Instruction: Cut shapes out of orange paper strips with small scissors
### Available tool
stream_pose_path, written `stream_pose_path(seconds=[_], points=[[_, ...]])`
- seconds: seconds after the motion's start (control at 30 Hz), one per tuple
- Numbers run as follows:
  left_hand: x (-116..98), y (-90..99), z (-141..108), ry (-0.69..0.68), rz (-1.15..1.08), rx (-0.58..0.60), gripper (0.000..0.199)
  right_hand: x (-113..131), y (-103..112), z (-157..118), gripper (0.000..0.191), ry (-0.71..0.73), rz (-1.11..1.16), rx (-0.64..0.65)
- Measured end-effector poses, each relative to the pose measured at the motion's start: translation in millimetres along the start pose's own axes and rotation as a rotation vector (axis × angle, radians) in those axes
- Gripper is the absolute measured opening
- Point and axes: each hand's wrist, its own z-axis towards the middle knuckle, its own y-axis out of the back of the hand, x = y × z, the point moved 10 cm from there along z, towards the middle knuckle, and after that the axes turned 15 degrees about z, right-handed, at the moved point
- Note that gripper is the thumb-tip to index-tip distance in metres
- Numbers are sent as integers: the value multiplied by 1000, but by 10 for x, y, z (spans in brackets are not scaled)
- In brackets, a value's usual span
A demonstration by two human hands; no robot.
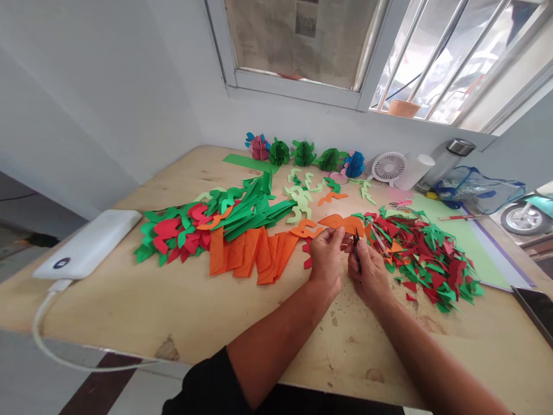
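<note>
Between the fingers of my left hand (pixel 327 256) is a piece of orange paper (pixel 341 222) with a curved outline. My right hand (pixel 369 270) is closed around a pair of scissors (pixel 356 245), whose dark blades point up at the paper's right part. Fingers cover most of the scissor handles. Left of my hands lie folded orange paper strips (pixel 254 253) with drawn lines. Green folded strips (pixel 253 210) are heaped behind them, beside a pile of cut red and green shapes (pixel 173 230). Orange cut shapes (pixel 307 228) lie just beyond my left hand.
A heap of red and green scraps (pixel 432 253) spreads right of my hands. Paper honeycomb figures (pixel 305 153), a small fan (pixel 389 167) and a bottle (pixel 447 161) stand along the wall. A white power bank (pixel 88 245) with cable is at left, a phone (pixel 536 308) at right.
</note>
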Motion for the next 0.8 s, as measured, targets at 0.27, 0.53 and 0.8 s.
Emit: stream_pose_path(seconds=[0.27,0.53,0.8], points=[[-30,-4,-27,-15,0,19,23,-1,30,9,43,24,-46,-28],[2,4,-1,-7,-4,12,25,14,9,3,42,19,-11,-22],[20,7,19,-3,-21,14,25,36,8,1,45,30,-59,-32]])
